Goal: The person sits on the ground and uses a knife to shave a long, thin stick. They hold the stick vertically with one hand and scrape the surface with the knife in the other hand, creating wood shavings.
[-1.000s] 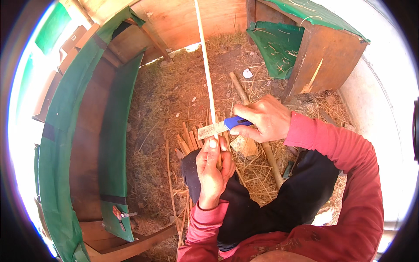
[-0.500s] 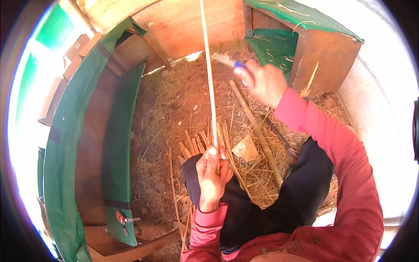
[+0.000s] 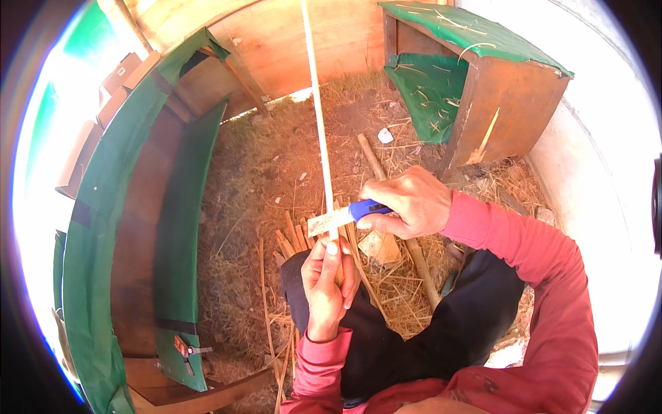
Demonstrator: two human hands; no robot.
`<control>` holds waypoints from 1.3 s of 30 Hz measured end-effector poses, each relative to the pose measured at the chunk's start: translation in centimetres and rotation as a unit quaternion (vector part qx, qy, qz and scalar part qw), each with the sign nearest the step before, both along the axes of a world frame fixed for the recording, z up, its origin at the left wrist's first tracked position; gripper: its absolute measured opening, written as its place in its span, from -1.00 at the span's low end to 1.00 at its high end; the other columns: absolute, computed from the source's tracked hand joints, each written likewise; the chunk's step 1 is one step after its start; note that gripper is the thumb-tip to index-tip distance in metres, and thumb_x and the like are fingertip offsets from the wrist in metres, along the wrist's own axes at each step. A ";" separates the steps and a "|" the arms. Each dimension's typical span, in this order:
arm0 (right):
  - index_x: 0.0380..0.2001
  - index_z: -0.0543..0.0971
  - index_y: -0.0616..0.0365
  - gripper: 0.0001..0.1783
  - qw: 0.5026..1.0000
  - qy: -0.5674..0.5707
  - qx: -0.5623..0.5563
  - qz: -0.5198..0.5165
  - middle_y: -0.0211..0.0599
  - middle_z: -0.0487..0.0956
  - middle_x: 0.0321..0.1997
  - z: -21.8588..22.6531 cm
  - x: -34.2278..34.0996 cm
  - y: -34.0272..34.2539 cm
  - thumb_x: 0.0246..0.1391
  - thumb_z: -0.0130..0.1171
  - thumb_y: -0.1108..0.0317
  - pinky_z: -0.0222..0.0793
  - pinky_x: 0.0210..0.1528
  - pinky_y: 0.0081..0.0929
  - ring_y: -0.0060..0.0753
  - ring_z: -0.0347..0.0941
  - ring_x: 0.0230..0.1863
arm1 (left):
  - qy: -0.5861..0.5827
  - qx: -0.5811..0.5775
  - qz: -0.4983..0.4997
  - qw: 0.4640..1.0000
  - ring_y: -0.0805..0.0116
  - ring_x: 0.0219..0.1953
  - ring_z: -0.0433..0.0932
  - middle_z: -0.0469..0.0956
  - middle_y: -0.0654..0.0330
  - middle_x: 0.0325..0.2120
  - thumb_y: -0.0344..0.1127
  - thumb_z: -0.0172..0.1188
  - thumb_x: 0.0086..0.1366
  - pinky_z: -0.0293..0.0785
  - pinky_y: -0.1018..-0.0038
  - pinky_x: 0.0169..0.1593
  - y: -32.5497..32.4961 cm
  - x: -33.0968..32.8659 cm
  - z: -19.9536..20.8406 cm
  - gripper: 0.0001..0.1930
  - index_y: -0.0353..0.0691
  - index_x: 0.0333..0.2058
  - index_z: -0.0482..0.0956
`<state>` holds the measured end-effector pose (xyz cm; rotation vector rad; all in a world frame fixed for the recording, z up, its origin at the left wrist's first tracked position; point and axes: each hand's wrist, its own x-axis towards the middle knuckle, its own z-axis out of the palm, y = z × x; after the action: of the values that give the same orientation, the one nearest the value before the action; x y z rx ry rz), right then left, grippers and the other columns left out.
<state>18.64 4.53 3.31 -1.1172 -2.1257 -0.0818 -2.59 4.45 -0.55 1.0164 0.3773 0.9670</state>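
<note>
A long, pale, thin strip of split wood or bamboo point(image 3: 317, 110) rises away from me past the top of the view. My left hand point(image 3: 329, 276) is closed round its near end, thumb on top, above my left knee. In my right hand point(image 3: 412, 205) is a knife point(image 3: 332, 221) with a blue handle and a broad, stained blade. The blade lies across the strip just beyond my left thumb, touching or very close to it. My right fingers wrap the handle.
Several short split sticks point(image 3: 293, 234) lie beyond my left knee. A thick pole point(image 3: 417, 262) rests on straw between my legs. A green-covered shelf point(image 3: 183, 228) stands left, a green-topped wooden cabinet point(image 3: 510, 103) at the far right. A wristwatch-like object point(image 3: 189, 350) lies on the shelf.
My right hand has brought the knife back toward me, from out beyond the strip's right side to across the strip near my left thumb. My left hand keeps its grip.
</note>
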 end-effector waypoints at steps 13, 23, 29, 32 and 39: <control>-0.36 0.46 0.05 -0.64 0.903 0.159 0.067 -0.394 -0.11 0.45 -0.73 2.5 6.4 3.9 0.22 0.00 -0.03 0.27 -0.62 -0.10 0.03 0.44 -0.67 | 0.094 0.061 0.014 0.994 0.64 -0.88 0.13 0.28 0.32 -0.86 -0.23 -0.04 0.43 0.01 0.67 -0.78 -0.2 -0.6 -0.3 -0.77 -0.28 -0.28 0.45; -0.42 0.37 0.11 -0.63 0.997 0.038 -0.031 -0.059 -0.18 0.37 -0.81 0.2 -0.9 -0.4 0.15 0.12 0.02 0.24 -0.70 -0.19 -0.03 0.40 -0.74 | 0.100 0.039 0.135 0.985 0.69 -0.77 0.12 0.27 0.39 -0.78 -0.23 -0.02 0.42 -0.03 0.68 -0.69 0.2 0.1 -0.4 -0.74 -0.30 -0.18 0.53; -0.24 0.46 0.23 -0.52 0.997 -0.022 -0.045 -0.061 -0.10 0.37 -0.83 -0.9 -2.0 -1.2 0.15 0.08 -0.05 0.23 -0.72 -0.14 0.04 0.37 -0.77 | 0.086 0.017 0.152 0.985 0.64 -0.72 0.10 0.25 0.35 -0.72 -0.06 -0.22 0.48 -0.02 0.66 -0.65 0.5 0.5 -1.0 -0.63 -0.21 -0.37 0.38; -0.24 0.46 0.26 -0.50 0.996 -0.026 -0.056 -0.066 -0.10 0.37 -0.83 -1.3 -1.8 -0.9 0.16 0.07 -0.05 0.23 -0.72 -0.14 0.05 0.37 -0.77 | 0.081 -0.012 0.121 0.989 0.64 -0.74 0.04 0.19 0.34 -0.75 -0.07 -0.25 0.49 -0.04 0.66 -0.67 0.4 0.4 -0.2 -0.67 -0.18 -0.27 0.34; -0.29 0.42 0.24 -0.54 0.997 -0.019 -0.061 -0.050 -0.11 0.36 -0.83 -2.0 -2.6 -0.5 0.18 0.05 -0.03 0.23 -0.72 -0.12 0.05 0.38 -0.77 | 0.049 -0.023 0.071 0.996 0.62 -0.81 -0.04 0.12 0.35 -0.83 -0.06 -0.29 0.50 -0.11 0.63 -0.72 0.2 0.3 -0.2 -0.65 -0.19 -0.27 0.34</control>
<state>16.07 4.01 1.33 -1.3024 -2.1307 -0.0201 -2.28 4.61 -0.79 1.0070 0.5571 1.0331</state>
